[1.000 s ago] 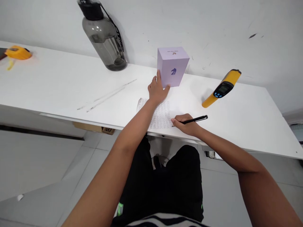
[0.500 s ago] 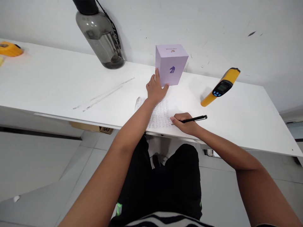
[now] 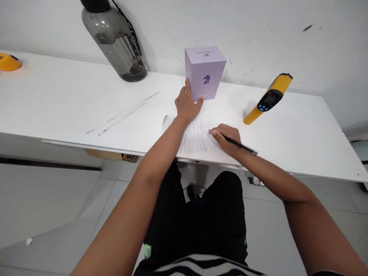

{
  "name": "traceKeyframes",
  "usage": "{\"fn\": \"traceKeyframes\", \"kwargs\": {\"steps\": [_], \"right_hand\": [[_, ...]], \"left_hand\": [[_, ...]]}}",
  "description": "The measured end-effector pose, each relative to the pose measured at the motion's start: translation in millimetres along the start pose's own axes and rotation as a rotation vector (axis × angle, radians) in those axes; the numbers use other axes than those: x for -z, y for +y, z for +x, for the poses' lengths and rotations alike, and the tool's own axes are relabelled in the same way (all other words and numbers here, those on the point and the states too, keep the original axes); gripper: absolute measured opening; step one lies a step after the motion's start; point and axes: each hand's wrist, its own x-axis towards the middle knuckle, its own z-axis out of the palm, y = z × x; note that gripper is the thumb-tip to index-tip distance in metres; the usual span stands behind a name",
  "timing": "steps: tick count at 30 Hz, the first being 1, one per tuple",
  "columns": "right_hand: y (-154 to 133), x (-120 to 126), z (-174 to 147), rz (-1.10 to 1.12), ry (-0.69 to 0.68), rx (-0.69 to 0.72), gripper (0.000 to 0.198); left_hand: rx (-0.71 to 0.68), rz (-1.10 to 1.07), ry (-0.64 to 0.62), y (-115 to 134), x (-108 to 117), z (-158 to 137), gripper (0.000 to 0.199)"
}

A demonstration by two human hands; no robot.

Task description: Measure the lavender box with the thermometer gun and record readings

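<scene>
My left hand (image 3: 187, 105) is at the lower left corner of an upright lilac box (image 3: 207, 78) with a dark blue horse-head mark. One finger lies along its left side and the thumb touches the bottom of its front. Under my left forearm lies a sheet of paper (image 3: 194, 138) covered in small handwriting, partly hidden by the arm. A slim black pen (image 3: 240, 144) is pinched in my right hand (image 3: 227, 138), just right of the paper. Its tip points left, towards the sheet's right edge.
A yellow infrared thermometer (image 3: 267, 100) stands to the right on the white table (image 3: 310, 134). Against the wall at the left is a grey water bottle (image 3: 120, 50). An orange-yellow object (image 3: 9, 62) sits at the far left edge. Below the table is a cardboard box (image 3: 107, 154).
My right hand has moved up, away from the table's front edge, and the pen's back end has swung down towards my wrist. My left hand stays at the box. The view has shifted slightly.
</scene>
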Motion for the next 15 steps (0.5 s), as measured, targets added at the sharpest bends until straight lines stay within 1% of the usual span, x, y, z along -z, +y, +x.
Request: {"fn": "traceKeyframes", "kwargs": {"steps": [2,4,5,7,9,10,11,12,14,15], "right_hand": [[10,-1,5,-0.175,0.136,0.092,0.037],[19,-2,10,-0.334,0.180,0.084,0.026],[23,-3,12,-0.401,0.165,0.050,0.026],[28,-4,14,-0.499,0.079,-0.017,0.038],[30,-5,14,-0.542,0.013,-0.037,0.048],[32,-3,13,-0.546,0.019,-0.028,0.049],[34,0,12,-0.545,0.058,-0.012,0.047],[37,6,12,-0.547,0.127,0.003,0.043],[45,22,11,-0.576,0.333,0.006,0.038],[51,32,11,-0.600,0.451,-0.012,0.042]], "left_hand": [[0.003,0.004,0.000,2,2,-1,0.096],[0.010,0.006,0.002,3,4,-2,0.097],[0.010,0.006,0.004,4,4,-2,0.098],[-0.001,0.002,0.007,4,6,-3,0.102],[-0.016,-0.014,0.003,4,7,-4,0.104],[-0.020,-0.023,-0.003,3,7,-4,0.106],[-0.020,-0.030,-0.009,3,7,-4,0.107],[-0.017,-0.034,-0.015,3,7,-4,0.108],[-0.010,-0.032,-0.019,4,7,-4,0.109],[-0.007,-0.027,-0.019,4,7,-3,0.109]]}}
